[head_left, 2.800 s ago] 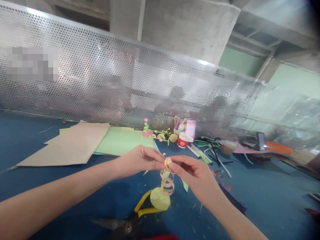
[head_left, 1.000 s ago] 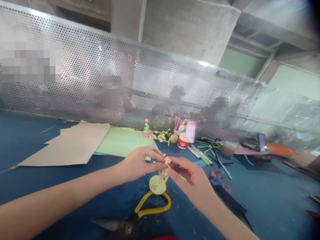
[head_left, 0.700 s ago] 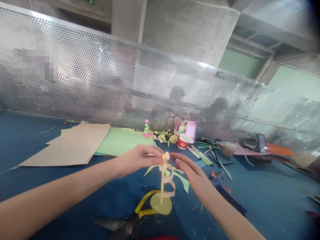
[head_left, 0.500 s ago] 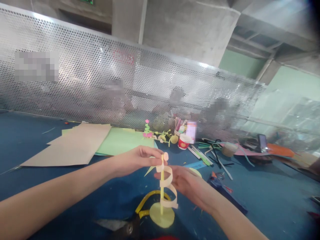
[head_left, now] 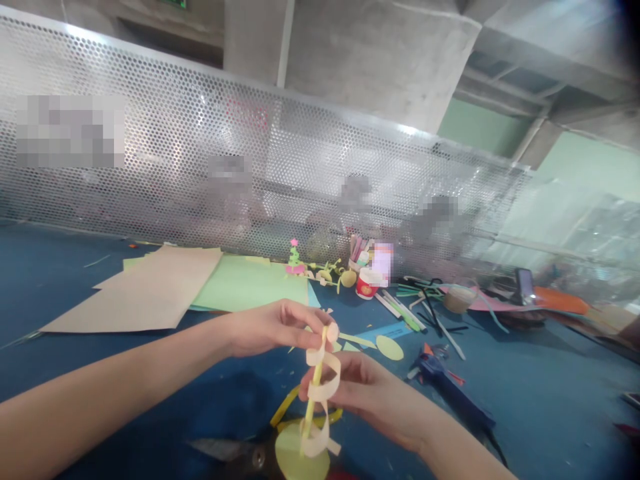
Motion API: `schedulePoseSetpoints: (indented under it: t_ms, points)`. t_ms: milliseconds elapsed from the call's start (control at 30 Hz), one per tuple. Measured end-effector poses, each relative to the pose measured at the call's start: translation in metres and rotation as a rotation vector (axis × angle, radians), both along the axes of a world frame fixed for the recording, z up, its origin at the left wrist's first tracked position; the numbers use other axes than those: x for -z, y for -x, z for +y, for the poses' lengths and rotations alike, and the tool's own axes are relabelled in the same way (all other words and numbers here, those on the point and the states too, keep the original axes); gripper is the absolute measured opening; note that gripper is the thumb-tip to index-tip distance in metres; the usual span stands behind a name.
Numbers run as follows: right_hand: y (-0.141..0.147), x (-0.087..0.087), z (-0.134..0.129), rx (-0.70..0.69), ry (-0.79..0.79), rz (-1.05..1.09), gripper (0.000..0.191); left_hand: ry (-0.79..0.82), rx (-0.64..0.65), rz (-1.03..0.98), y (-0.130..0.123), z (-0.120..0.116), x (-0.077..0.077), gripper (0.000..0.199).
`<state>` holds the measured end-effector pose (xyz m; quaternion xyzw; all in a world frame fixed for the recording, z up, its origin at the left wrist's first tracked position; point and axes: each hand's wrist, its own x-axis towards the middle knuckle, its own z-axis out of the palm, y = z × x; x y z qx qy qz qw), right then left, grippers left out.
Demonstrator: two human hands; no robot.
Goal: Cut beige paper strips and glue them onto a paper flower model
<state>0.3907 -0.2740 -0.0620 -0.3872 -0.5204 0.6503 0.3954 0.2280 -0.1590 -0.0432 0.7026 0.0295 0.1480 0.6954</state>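
Note:
A small paper craft stands between my hands, tilted, with a yellow stem (head_left: 311,413), a round pale-green base (head_left: 300,460) and a cream paper strip (head_left: 325,389) spiralling around the stem. At its top, beside a small cream disc (head_left: 333,332), my left hand (head_left: 275,328) pinches the stem. Lower down, my right hand (head_left: 365,387) has its fingers curled in behind the spiral, closed at the stem; the strip partly covers them. Scissors (head_left: 257,457) lie under the base, largely hidden. Behind the stem is a yellow curved band (head_left: 285,407).
A blue glue gun (head_left: 450,390) lies right of my hands. Beyond are a blue ruler (head_left: 385,333), pens (head_left: 400,310), a red-and-white cup (head_left: 367,285) and a small paper tree (head_left: 295,257). Paper sheets (head_left: 145,290) cover the back left, before a perforated metal screen (head_left: 175,147).
The paper craft has tilted, its base swinging left and towards me. My right hand has moved down along the stem, uncovering a pale-green paper oval and more of the glue gun.

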Motion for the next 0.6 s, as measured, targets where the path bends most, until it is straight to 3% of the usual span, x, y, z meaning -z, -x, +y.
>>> schedulePoseSetpoints:
  t_ms: [300,400,500,600]
  points:
    - [0.005,0.001,0.0,0.107,0.018,0.014,0.015,0.093,0.012,0.021,-0.001,-0.003,0.001,0.013]
    - [0.001,-0.002,0.004,0.161,-0.006,0.0,0.014,0.23,-0.092,0.014,-0.005,-0.003,0.006,0.019]
    - [-0.009,-0.008,0.009,0.316,-0.034,0.017,0.017,0.376,-0.222,0.023,-0.011,-0.001,0.018,0.023]
    - [-0.022,-0.016,0.013,0.528,-0.078,0.041,0.019,0.438,-0.22,0.089,-0.014,0.0,0.027,0.028]
